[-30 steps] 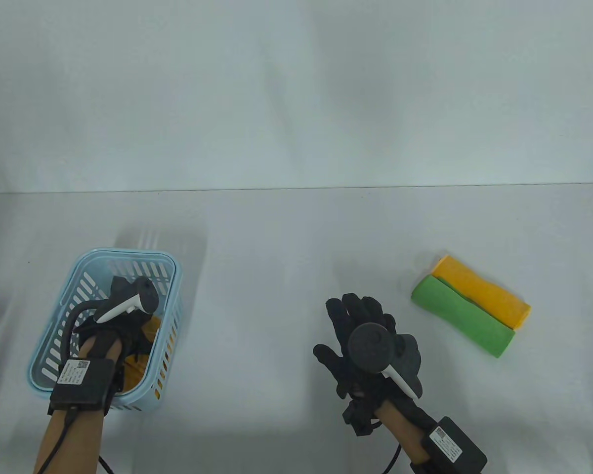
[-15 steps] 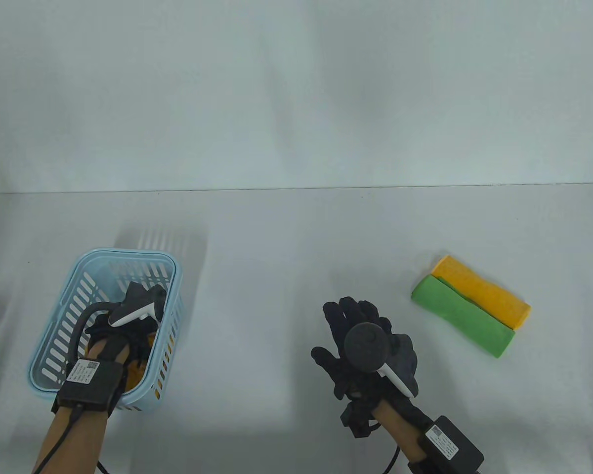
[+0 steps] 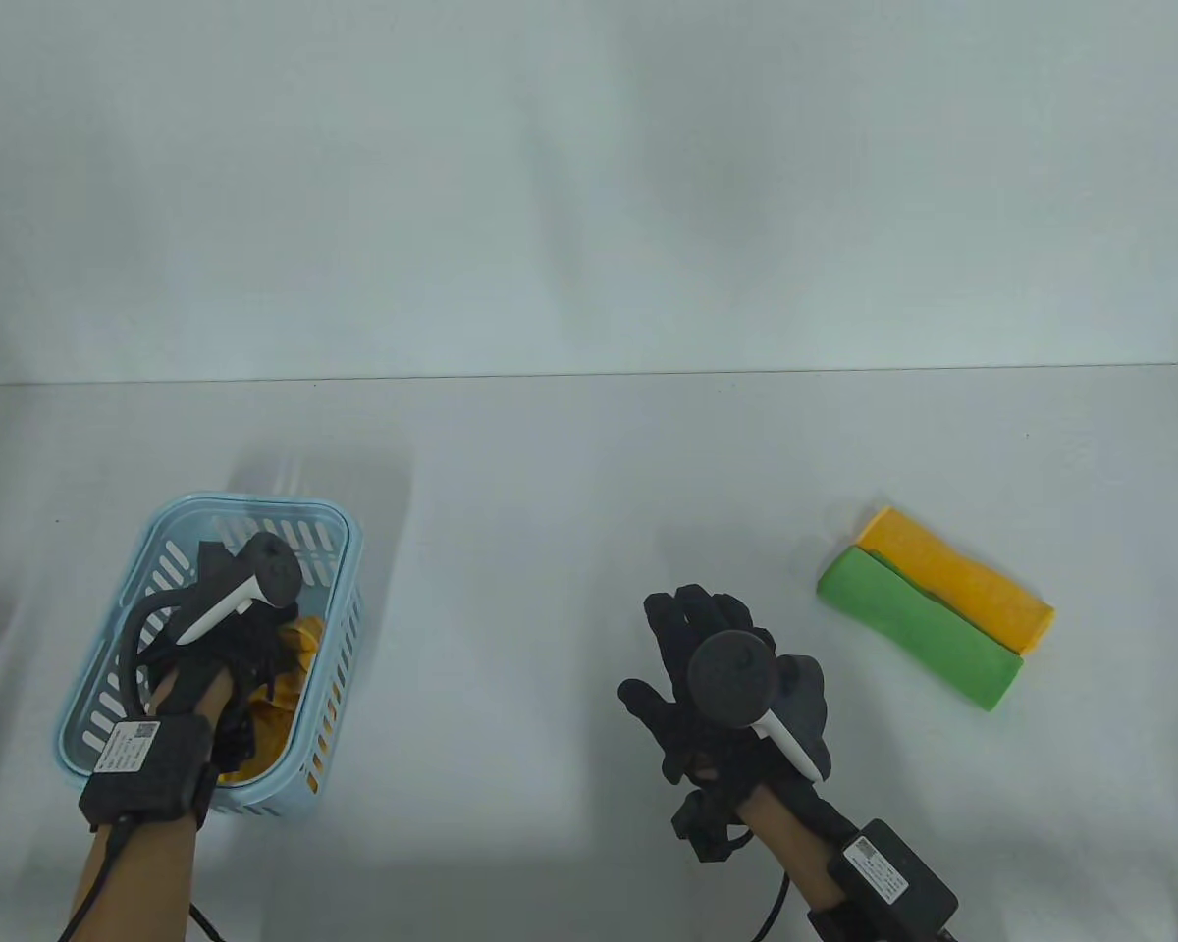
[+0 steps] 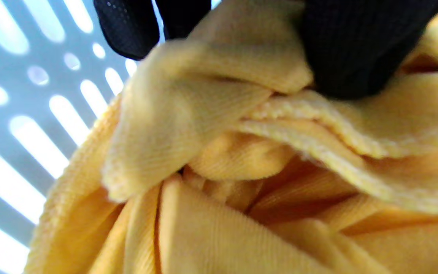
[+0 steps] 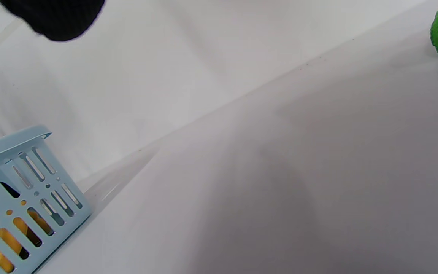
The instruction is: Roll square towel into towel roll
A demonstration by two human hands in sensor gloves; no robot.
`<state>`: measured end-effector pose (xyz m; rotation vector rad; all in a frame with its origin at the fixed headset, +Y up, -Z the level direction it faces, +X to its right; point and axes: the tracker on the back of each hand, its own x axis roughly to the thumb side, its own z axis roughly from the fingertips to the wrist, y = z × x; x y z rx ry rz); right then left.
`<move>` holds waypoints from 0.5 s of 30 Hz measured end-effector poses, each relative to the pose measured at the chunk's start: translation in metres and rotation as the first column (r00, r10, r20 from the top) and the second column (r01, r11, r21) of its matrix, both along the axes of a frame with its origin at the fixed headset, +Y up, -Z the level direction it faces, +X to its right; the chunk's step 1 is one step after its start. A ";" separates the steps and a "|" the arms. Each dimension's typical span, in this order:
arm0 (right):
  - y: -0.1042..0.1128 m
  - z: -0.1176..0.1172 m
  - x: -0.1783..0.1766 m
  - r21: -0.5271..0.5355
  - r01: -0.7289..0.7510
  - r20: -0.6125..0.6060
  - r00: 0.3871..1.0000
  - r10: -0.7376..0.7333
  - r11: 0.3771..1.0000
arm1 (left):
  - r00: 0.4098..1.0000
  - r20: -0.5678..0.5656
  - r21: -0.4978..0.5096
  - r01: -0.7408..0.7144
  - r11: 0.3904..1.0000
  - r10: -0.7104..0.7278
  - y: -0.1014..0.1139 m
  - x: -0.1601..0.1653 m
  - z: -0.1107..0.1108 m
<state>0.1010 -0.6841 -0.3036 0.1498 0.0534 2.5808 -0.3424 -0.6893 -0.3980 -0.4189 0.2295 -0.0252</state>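
towel (image 3: 290, 687) sat crumpled in basket (image 3: 339, 549), lower left of table view | my left hand (image 3: 226, 648) was in the basket on it, fingers (image 4: 352, 49) pinching a fold; no long axis yet | right hand (image 3: 717, 677) spread, empty, lower centre, well apart from it
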 end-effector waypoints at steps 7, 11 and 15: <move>0.001 -0.002 0.005 -0.009 0.041 0.023 0.999 -0.041 0.999 | 0.994 -0.055 0.181 -0.087 0.980 0.098 0.049 -0.008 0.013; 0.001 -0.001 0.009 -0.004 0.044 0.030 0.999 -0.044 0.999 | 0.975 -0.077 0.305 -0.177 0.936 0.209 0.084 -0.013 0.022; 0.004 0.000 0.012 0.003 0.063 0.041 0.997 -0.063 0.998 | 0.948 -0.080 0.417 -0.248 0.874 0.307 0.114 -0.015 0.032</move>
